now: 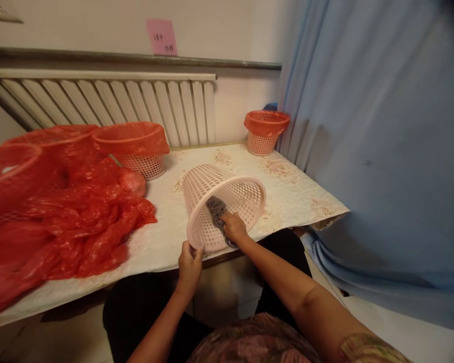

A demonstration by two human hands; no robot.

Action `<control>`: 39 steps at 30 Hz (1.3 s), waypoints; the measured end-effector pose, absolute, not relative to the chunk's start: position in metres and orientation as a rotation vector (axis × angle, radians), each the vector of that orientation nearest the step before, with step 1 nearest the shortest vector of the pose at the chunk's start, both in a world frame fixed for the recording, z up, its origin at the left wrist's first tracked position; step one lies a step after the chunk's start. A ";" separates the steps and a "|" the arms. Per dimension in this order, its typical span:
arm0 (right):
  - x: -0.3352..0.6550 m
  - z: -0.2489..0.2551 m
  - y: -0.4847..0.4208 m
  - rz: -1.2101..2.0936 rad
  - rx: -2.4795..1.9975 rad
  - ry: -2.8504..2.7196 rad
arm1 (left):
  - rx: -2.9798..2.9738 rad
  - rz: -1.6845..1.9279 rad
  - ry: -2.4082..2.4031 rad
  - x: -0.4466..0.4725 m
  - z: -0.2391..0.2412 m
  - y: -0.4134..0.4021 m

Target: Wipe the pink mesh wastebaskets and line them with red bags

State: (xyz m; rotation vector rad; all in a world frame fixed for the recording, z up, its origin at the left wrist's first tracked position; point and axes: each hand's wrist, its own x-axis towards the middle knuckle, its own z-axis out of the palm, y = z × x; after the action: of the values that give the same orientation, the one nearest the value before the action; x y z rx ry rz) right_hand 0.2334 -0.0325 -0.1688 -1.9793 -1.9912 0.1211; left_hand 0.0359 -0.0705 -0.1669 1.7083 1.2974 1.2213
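A pale pink perforated plastic basket (208,182) lies on its side on the table, its round mouth turned toward me. My left hand (190,264) is closed on the lower left of its rim, thumb and fingers pinching the edge. Inside the mouth, my right hand (234,228) grips a dark grey, fuzzy-looking cloth (216,209) that touches the basket's inner wall. Part of the cloth hangs below the fingers near the rim. Some of the right fingers are hidden behind the cloth.
Red plastic bags (83,222) are heaped at left, beside a bag-lined basket (144,165) and other red-lined ones. Another lined basket (263,143) stands at the back right. A radiator (136,103) is behind the table; a blue curtain (371,151) hangs at right.
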 end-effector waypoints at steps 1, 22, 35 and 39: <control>0.229 -0.170 -0.032 0.137 -1.956 -1.992 | 1.687 1.191 1.297 0.038 -0.171 -0.071; 0.249 -0.174 -0.040 0.028 -2.051 -1.986 | 1.952 1.275 1.345 0.035 -0.154 -0.088; 0.230 -0.180 -0.039 0.114 -1.941 -1.856 | 1.997 1.138 1.288 0.042 -0.144 -0.078; 0.201 -0.185 -0.035 0.173 -1.903 -1.772 | 2.014 1.276 1.246 0.027 -0.131 -0.075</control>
State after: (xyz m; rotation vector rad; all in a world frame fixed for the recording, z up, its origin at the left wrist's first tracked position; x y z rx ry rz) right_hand 0.2015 -0.0352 -0.1851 -1.9028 -1.7717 0.1728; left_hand 0.0270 -0.0754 -0.1313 2.0139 1.2460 1.2762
